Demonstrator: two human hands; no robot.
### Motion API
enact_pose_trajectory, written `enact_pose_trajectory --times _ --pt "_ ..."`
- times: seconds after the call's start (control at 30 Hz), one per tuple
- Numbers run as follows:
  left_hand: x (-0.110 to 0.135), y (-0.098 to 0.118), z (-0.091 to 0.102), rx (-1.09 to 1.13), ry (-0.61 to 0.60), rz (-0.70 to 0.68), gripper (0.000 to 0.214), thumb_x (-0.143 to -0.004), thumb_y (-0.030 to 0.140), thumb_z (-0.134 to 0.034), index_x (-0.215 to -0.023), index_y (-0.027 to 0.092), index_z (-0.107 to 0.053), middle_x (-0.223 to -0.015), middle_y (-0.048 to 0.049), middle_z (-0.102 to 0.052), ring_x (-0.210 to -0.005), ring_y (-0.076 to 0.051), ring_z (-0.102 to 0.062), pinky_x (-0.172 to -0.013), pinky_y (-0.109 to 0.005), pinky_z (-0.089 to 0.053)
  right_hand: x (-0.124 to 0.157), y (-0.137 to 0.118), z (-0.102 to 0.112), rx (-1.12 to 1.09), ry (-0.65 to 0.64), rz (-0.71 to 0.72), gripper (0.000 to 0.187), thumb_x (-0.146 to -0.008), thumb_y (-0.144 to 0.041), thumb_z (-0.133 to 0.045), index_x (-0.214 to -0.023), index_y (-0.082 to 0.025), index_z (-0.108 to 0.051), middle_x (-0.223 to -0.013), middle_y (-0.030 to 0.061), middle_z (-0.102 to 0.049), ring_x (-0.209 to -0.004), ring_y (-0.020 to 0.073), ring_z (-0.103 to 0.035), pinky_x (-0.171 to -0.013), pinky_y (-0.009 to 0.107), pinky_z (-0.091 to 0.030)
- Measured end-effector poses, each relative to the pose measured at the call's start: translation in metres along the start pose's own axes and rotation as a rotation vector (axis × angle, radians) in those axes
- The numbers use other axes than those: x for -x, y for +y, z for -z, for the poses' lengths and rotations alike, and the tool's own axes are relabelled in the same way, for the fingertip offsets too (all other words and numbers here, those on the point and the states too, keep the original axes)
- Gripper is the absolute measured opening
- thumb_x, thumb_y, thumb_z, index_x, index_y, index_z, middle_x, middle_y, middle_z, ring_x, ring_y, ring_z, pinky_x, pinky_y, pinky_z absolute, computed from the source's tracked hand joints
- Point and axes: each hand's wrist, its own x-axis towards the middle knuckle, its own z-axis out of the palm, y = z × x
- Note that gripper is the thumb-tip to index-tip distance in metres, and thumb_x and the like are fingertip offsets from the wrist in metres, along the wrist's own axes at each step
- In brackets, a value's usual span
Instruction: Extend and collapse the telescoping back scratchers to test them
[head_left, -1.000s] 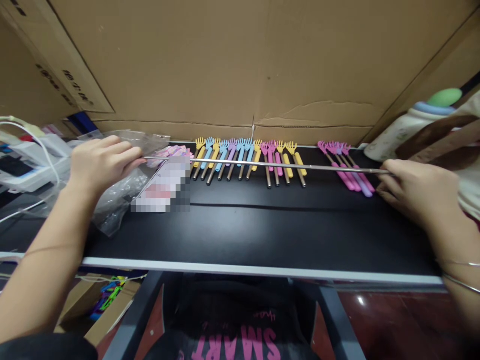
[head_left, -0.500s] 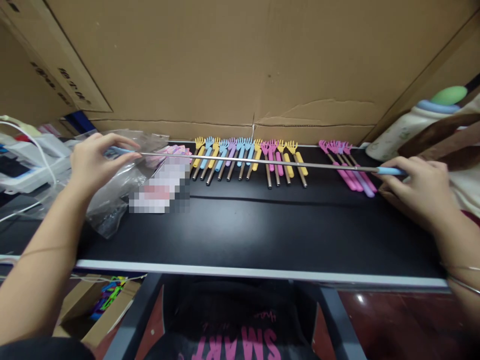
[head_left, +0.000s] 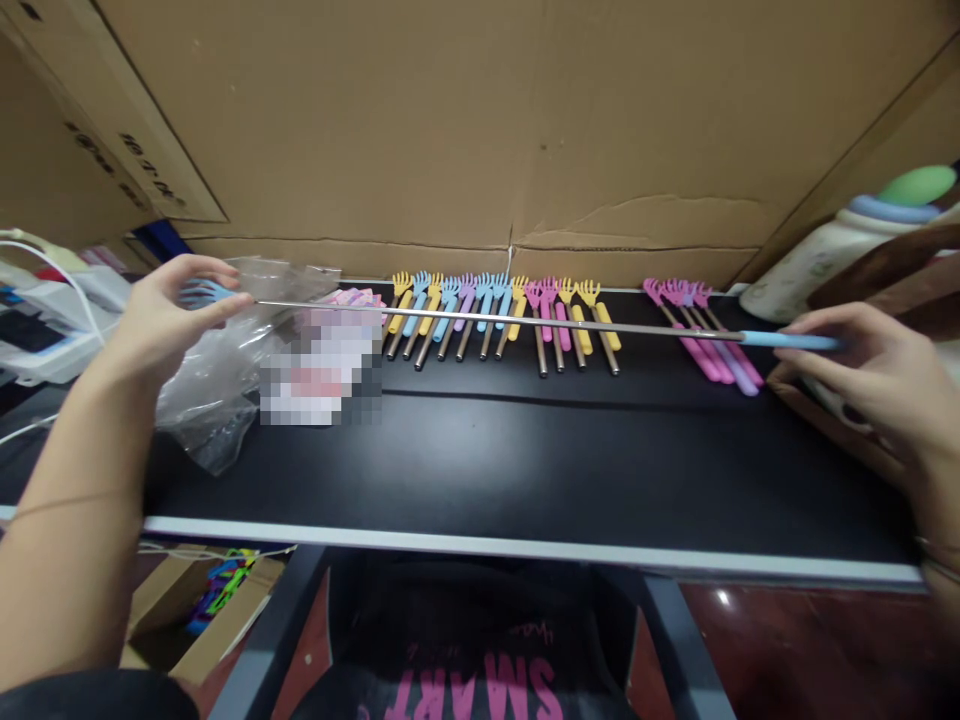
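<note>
A blue telescopic back scratcher (head_left: 480, 320) is drawn out long and held level above the black table. My left hand (head_left: 176, 305) pinches its blue claw end. Around the far end of the blue handle, my right hand (head_left: 870, 370) has its fingers closed. Behind the rod lies a row of short back scratchers (head_left: 465, 305) in yellow, blue, purple and pink, claws toward the cardboard. Farther right, several pink and purple back scratchers (head_left: 712, 350) lie side by side with their handles slanting toward me.
A clear plastic bag (head_left: 217, 400) and a partly blurred printed packet (head_left: 322, 365) lie on the left. A white device with a cable (head_left: 52, 330) stands beyond them. At the right is a bottle (head_left: 810, 250). Cardboard (head_left: 510, 130) walls the back; a carton (head_left: 232, 620) sits below the table.
My hands have moved slightly farther apart. More of the blue handle shows at my right hand, and the blue claw now shows at my left hand.
</note>
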Motion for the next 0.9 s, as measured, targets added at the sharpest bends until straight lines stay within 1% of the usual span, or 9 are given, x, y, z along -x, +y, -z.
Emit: enact_pose_trajectory --times 0.1,0.17,0.23,0.33,0.43,0.57,0.7,0.8,0.9 --pt "-0.004 -0.008 0.004 0.084 0.019 0.057 0.046 -0.045 0.037 -0.076 -0.084 0.018 -0.061 -0.085 0.0002 -0.057 -0.061 -0.007 -0.050 -0.046 -0.012 -0.042 0.002 -0.004 0.003 -0.063 -0.095 -0.024 0.037 -0.050 -0.039 -0.074 -0.081 -0.025 -0.058 -0.084 0.0032 -0.060 -0.063 0.0149 -0.052 -0.057 0.033 -0.040" --pt "-0.007 -0.012 0.006 0.152 0.055 0.083 0.045 -0.043 0.034 -0.076 -0.083 0.018 -0.060 -0.081 0.0005 -0.056 -0.062 -0.007 -0.050 -0.045 -0.012 -0.044 0.002 -0.004 0.004 -0.110 -0.095 -0.072 0.038 -0.049 -0.038 -0.075 -0.079 -0.024 -0.058 -0.083 0.0038 -0.060 -0.062 0.0156 -0.052 -0.053 0.033 -0.038" --pt "-0.009 -0.014 0.006 0.216 0.081 0.106 0.046 -0.042 0.030 -0.075 -0.083 0.018 -0.060 -0.076 0.0012 -0.054 -0.061 -0.008 -0.050 -0.044 -0.012 -0.045 0.001 -0.003 0.005 -0.216 -0.036 -0.112 0.039 -0.046 -0.036 -0.076 -0.077 -0.025 -0.055 -0.081 0.0031 -0.058 -0.060 0.0157 -0.052 -0.051 0.032 -0.036" --pt "-0.008 -0.011 0.003 0.303 0.081 0.134 0.046 -0.043 0.025 -0.076 -0.085 0.018 -0.060 -0.074 0.0020 -0.054 -0.060 -0.007 -0.051 -0.045 -0.013 -0.048 -0.002 -0.001 0.003 -0.414 0.123 -0.092 0.041 -0.044 -0.031 -0.077 -0.074 -0.026 -0.051 -0.079 0.0002 -0.056 -0.060 0.0144 -0.052 -0.055 0.033 -0.039" --pt "-0.005 -0.004 -0.002 0.412 0.098 0.170 0.046 -0.048 0.019 -0.077 -0.090 0.017 -0.059 -0.072 0.0019 -0.055 -0.058 -0.008 -0.053 -0.048 -0.016 -0.052 -0.003 -0.002 0.001 -0.506 0.188 -0.182 0.036 -0.049 -0.028 -0.076 -0.075 -0.026 -0.051 -0.079 -0.0013 -0.055 -0.061 0.0118 -0.050 -0.059 0.032 -0.042" --pt "-0.005 0.004 -0.004 0.566 0.175 0.295 0.039 -0.058 0.011 -0.072 -0.095 0.016 -0.059 -0.073 0.0002 -0.060 -0.050 -0.008 -0.054 -0.041 -0.017 -0.050 -0.002 -0.002 -0.002 -0.520 0.133 -0.354 0.024 -0.063 -0.027 -0.072 -0.076 -0.026 -0.053 -0.086 -0.0012 -0.056 -0.061 0.0085 -0.048 -0.058 0.026 -0.046" --pt "-0.006 0.002 -0.006 0.623 0.190 0.365 0.026 -0.069 0.007 -0.060 -0.093 0.018 -0.059 -0.081 -0.0010 -0.064 -0.048 -0.009 -0.056 -0.039 -0.019 -0.051 -0.004 0.005 -0.007 -0.557 0.097 -0.486 0.024 -0.060 -0.021 -0.070 -0.077 -0.025 -0.053 -0.093 -0.0001 -0.061 -0.059 0.0081 -0.052 -0.051 0.022 -0.047" --pt "-0.005 -0.002 -0.009 0.551 0.154 0.377 0.024 -0.071 0.005 -0.052 -0.090 0.018 -0.059 -0.086 -0.0018 -0.065 -0.048 -0.009 -0.055 -0.039 -0.020 -0.051 -0.007 0.007 -0.009 -0.575 0.071 -0.502 0.021 -0.064 -0.019 -0.066 -0.080 -0.026 -0.054 -0.102 0.0015 -0.065 -0.058 0.0101 -0.055 -0.052 0.025 -0.050" --pt "-0.005 -0.002 -0.012 0.513 0.146 0.373 0.025 -0.069 0.006 -0.052 -0.090 0.018 -0.059 -0.086 -0.0021 -0.065 -0.051 -0.009 -0.056 -0.041 -0.019 -0.051 -0.008 0.006 -0.009 -0.586 0.068 -0.510 0.013 -0.067 -0.018 -0.060 -0.077 -0.025 -0.054 -0.097 0.0023 -0.066 -0.063 0.0138 -0.060 -0.056 0.029 -0.051"
